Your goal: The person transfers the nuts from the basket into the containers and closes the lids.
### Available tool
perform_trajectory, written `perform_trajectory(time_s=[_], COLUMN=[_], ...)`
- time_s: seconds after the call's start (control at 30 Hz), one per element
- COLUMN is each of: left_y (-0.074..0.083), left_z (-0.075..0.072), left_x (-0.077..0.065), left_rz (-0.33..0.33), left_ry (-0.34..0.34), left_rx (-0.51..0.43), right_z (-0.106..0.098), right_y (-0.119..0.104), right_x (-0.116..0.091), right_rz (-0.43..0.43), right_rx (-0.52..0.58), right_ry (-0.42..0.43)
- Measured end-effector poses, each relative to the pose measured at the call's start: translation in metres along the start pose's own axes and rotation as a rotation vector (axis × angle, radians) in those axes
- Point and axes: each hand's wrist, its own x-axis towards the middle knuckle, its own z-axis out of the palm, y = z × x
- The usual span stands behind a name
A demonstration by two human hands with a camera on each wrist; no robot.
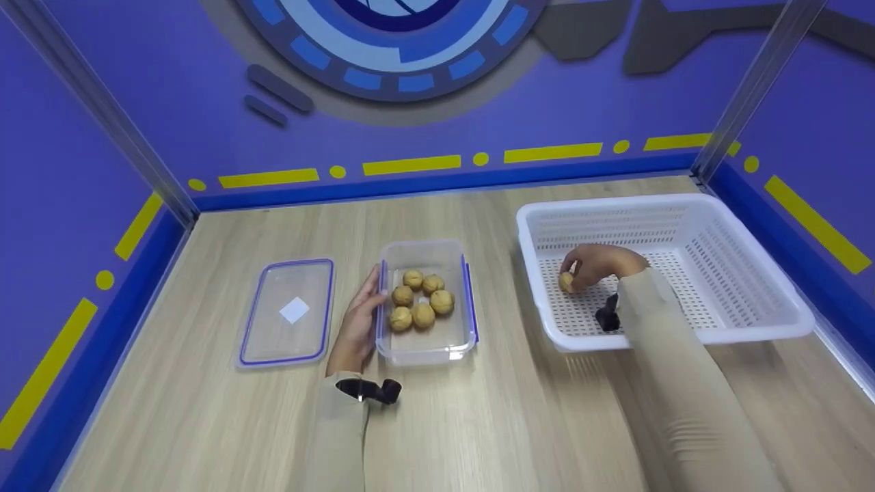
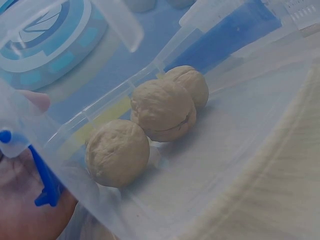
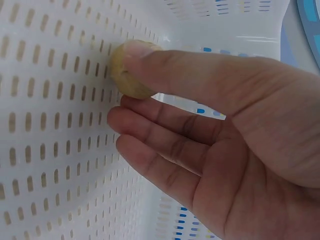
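In the head view, a clear plastic food container with blue sealing edges holds several walnuts. My left hand rests along its left side, fingers straight against the outer wall and thumb at the rim. Through the left wrist view, walnuts lie on the container's floor, and part of the left hand appears beside a blue latch piece. Inside the white basket, my right hand pinches a walnut between thumb and index finger, close to the perforated floor; its other fingers extend below.
The container's lid, clear with a blue seal and a white square label, lies flat left of the left hand. A wooden tabletop bears everything. Blue-purple panels wall the back and both sides.
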Motion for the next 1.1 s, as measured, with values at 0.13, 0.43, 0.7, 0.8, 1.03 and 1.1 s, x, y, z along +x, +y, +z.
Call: perform_trajectory(time_s=[0.13, 0.43, 0.7, 0.8, 1.03, 1.1], left_y=[0.000, 0.000, 0.000, 0.000, 0.001, 0.001], left_z=[0.000, 0.002, 0.001, 0.000, 0.000, 0.000], left_x=[0.000, 0.001, 0.002, 0.001, 0.002, 0.002], left_rz=[-0.009, -0.019, -0.026, -0.025, -0.022, -0.021], left_ry=[0.018, 0.031, 0.024, 0.016, 0.004, 0.009], left_rx=[-0.001, -0.009, -0.011, -0.006, 0.001, 0.000], right_z=[0.000, -0.002, -0.006, -0.008, -0.014, -0.015], right_y=[0.001, 0.000, -0.001, -0.002, -0.003, -0.004], right_x=[0.001, -0.001, -0.001, -0.002, -0.006, -0.007], right_rz=[0.001, 0.030, 0.012, -0.003, -0.029, -0.026], right_rx=[0.003, 0.018, 0.073, 0.090, 0.127, 0.140], right_ry=[-0.002, 0.004, 0.027, 0.045, 0.077, 0.089])
